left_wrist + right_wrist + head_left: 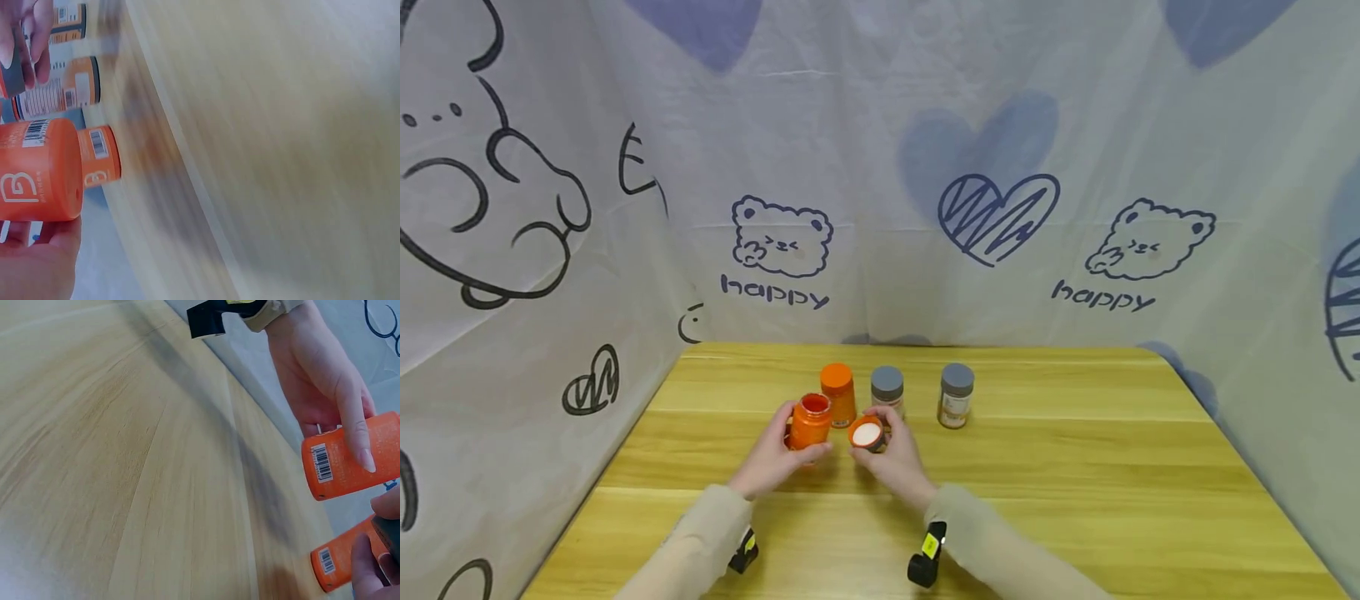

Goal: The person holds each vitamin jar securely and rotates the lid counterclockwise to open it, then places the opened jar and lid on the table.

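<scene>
An orange jar (810, 427) with its mouth uncovered is gripped by my left hand (767, 461), thumb on the near side and fingers behind. The left wrist view shows the base and printed label of this jar (37, 169), held up off the table. Just to its right, my right hand (902, 467) pinches a screw lid (867, 435) by its edge. The white inside of the lid and its orange rim face up towards me; its side is dark grey. Lid and jar are apart. What is inside the jar cannot be made out.
Behind the hands stands a closed orange jar (838, 398) with an orange lid. A grey-lidded jar (887, 384) is beside it, partly hidden by my right hand. Another grey-lidded jar (956, 398) stands farther right on the wooden table (1097, 467). Printed cloth (880, 150) hangs behind.
</scene>
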The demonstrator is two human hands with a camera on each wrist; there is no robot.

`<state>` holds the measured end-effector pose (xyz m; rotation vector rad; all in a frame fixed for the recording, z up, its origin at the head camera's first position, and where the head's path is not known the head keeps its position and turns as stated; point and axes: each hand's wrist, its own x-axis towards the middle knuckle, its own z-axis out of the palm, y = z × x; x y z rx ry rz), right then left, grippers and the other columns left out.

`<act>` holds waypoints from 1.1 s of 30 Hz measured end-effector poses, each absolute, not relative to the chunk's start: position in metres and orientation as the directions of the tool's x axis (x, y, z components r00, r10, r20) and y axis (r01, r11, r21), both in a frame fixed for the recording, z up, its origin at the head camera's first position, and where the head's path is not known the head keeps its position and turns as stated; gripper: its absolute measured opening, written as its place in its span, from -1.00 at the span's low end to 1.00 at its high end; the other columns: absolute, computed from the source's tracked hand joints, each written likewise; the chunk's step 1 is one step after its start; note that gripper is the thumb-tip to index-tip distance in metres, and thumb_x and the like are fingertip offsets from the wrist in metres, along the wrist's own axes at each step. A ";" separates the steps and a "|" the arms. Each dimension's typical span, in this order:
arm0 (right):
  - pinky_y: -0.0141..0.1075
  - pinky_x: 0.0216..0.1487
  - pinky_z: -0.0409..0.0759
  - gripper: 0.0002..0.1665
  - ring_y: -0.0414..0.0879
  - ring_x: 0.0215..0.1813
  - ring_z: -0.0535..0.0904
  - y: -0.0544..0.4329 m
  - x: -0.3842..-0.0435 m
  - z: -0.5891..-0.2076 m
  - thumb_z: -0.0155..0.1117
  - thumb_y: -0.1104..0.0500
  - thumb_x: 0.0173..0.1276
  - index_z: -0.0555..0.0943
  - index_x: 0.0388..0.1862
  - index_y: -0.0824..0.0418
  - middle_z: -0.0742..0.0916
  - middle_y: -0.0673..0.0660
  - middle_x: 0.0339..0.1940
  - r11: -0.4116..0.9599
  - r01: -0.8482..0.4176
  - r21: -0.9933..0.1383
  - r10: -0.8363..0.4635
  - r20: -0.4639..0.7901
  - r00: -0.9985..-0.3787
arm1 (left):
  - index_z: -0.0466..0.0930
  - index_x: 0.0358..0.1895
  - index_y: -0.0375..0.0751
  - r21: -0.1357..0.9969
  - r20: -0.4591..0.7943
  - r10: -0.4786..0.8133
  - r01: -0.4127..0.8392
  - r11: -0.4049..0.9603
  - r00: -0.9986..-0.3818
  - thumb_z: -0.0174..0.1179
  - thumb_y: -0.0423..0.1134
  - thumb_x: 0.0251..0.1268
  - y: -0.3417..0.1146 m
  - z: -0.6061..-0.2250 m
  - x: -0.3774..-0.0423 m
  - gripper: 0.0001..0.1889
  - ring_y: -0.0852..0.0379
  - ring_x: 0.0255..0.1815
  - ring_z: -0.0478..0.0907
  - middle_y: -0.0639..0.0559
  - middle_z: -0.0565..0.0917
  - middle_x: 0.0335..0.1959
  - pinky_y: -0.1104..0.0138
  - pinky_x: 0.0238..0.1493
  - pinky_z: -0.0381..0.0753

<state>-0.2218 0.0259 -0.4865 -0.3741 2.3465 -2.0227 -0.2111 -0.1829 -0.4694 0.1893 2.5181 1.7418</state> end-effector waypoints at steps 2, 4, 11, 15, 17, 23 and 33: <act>0.05 0.30 0.53 -0.30 0.18 0.23 0.57 0.023 -0.222 -0.488 0.47 0.43 0.10 0.42 0.23 0.36 0.60 0.34 0.19 0.149 -0.157 -0.976 -0.187 0.128 -0.974 | 0.27 0.38 -0.14 0.924 0.016 0.121 0.061 0.378 -0.992 0.44 -0.22 0.20 -0.187 -0.471 -0.212 -0.28 -0.17 0.16 0.58 -0.24 0.49 0.30 0.08 0.06 0.67; 0.06 0.30 0.53 -0.30 0.19 0.24 0.58 0.020 -0.221 -0.488 0.47 0.42 0.11 0.41 0.23 0.36 0.61 0.35 0.19 0.170 -0.147 -0.974 -0.180 0.116 -0.977 | 0.29 0.38 -0.13 0.911 0.025 0.099 0.063 0.407 -0.995 0.45 -0.20 0.19 -0.191 -0.472 -0.214 -0.28 -0.20 0.21 0.56 -0.22 0.50 0.31 0.01 0.16 0.62; 0.04 0.24 0.56 -0.30 0.18 0.21 0.58 0.008 -0.222 -0.489 0.51 0.35 0.11 0.40 0.21 0.35 0.61 0.34 0.16 0.263 -0.109 -0.959 -0.155 0.069 -0.985 | 0.24 0.45 -0.19 0.908 0.020 0.039 0.034 0.417 -0.999 0.42 -0.22 0.22 -0.205 -0.477 -0.218 -0.24 -0.28 0.34 0.46 -0.27 0.46 0.35 -0.12 0.36 0.47; 0.05 0.25 0.55 -0.31 0.15 0.17 0.59 0.001 -0.223 -0.491 0.53 0.36 0.07 0.41 0.16 0.33 0.61 0.32 0.13 0.278 -0.092 -0.956 -0.144 0.054 -0.988 | 0.17 0.49 -0.20 0.905 -0.010 0.025 0.002 0.426 -1.000 0.41 -0.20 0.25 -0.212 -0.478 -0.218 -0.19 -0.33 0.40 0.39 -0.28 0.39 0.41 -0.16 0.39 0.40; 0.05 0.27 0.53 -0.32 0.14 0.16 0.59 -0.002 -0.224 -0.492 0.54 0.37 0.06 0.42 0.14 0.32 0.61 0.30 0.11 0.291 -0.087 -0.953 -0.138 0.048 -0.989 | 0.16 0.50 -0.18 0.900 -0.034 0.024 -0.020 0.434 -0.999 0.41 -0.17 0.24 -0.214 -0.478 -0.218 -0.18 -0.36 0.42 0.37 -0.28 0.38 0.43 -0.19 0.40 0.37; 0.06 0.31 0.50 -0.32 0.13 0.17 0.56 -0.009 -0.225 -0.497 0.57 0.32 0.04 0.43 0.11 0.30 0.59 0.27 0.08 0.358 -0.070 -0.931 -0.126 0.026 -0.992 | 0.16 0.49 -0.20 0.893 -0.072 0.035 -0.049 0.448 -0.997 0.43 -0.17 0.22 -0.221 -0.481 -0.217 -0.17 -0.40 0.45 0.32 -0.29 0.39 0.44 -0.23 0.44 0.31; 0.05 0.26 0.50 -0.34 0.12 0.12 0.52 -0.012 -0.230 -0.507 0.59 0.26 0.05 0.42 0.07 0.28 0.57 0.24 0.04 0.488 -0.110 -0.866 -0.144 0.045 -0.989 | 0.19 0.47 -0.27 0.888 -0.077 0.047 -0.047 0.458 -0.996 0.41 -0.24 0.23 -0.232 -0.486 -0.216 -0.21 -0.35 0.39 0.42 -0.31 0.46 0.37 -0.17 0.42 0.36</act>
